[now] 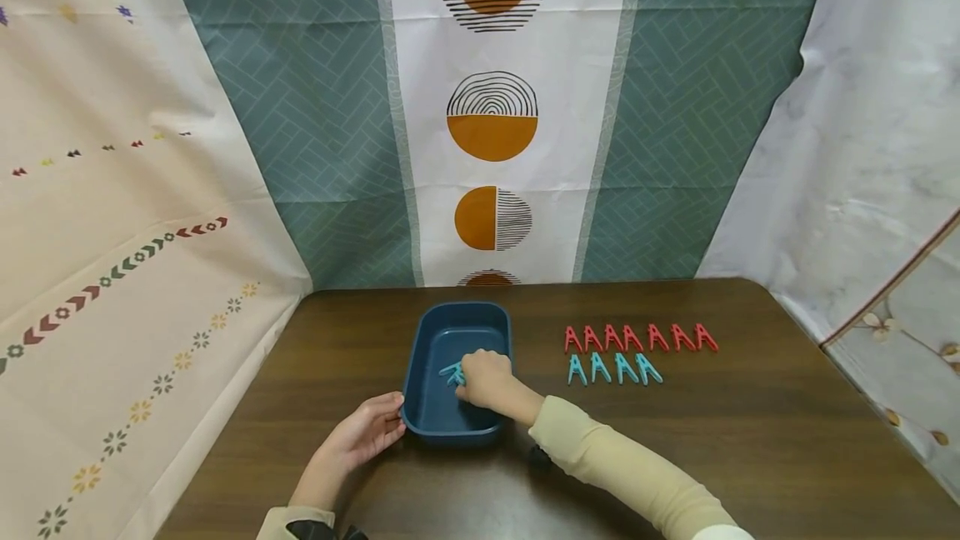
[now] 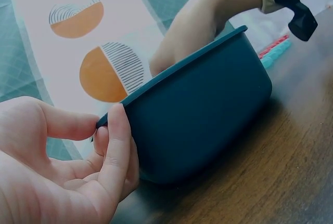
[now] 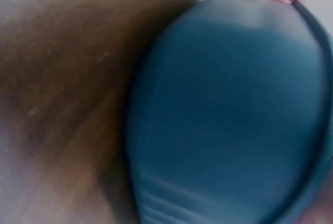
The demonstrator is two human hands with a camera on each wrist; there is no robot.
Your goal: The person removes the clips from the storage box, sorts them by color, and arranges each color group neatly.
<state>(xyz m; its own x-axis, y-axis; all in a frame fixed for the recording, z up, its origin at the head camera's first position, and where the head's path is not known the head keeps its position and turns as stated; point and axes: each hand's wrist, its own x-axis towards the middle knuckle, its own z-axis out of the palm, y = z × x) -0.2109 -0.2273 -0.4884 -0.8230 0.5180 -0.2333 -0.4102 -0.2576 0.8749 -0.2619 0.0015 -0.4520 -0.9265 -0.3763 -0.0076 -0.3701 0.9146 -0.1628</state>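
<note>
A dark blue plastic bin (image 1: 420, 407) stands on the table. My left hand (image 1: 367, 432) pinches its rim at the near left corner, thumb above and fingers beneath, plainly seen in the left wrist view. My right hand (image 1: 491, 382) reaches down inside the bin with bent fingers. Light blue clothespins (image 1: 452, 372) show at its fingertips. The hand covers its own grasp, so whether it holds one cannot be told. From the right wrist only the bin's outer wall (image 3: 223, 109) appears, blurred, with the inside hidden.
On the brown wooden table (image 1: 360, 315), right of the bin, several red clothespins (image 1: 632, 337) lie in a row. Several light blue clothespins (image 1: 624, 367) form a second row nearer me. Patterned cloth (image 1: 487, 140) hangs behind the table's far edge.
</note>
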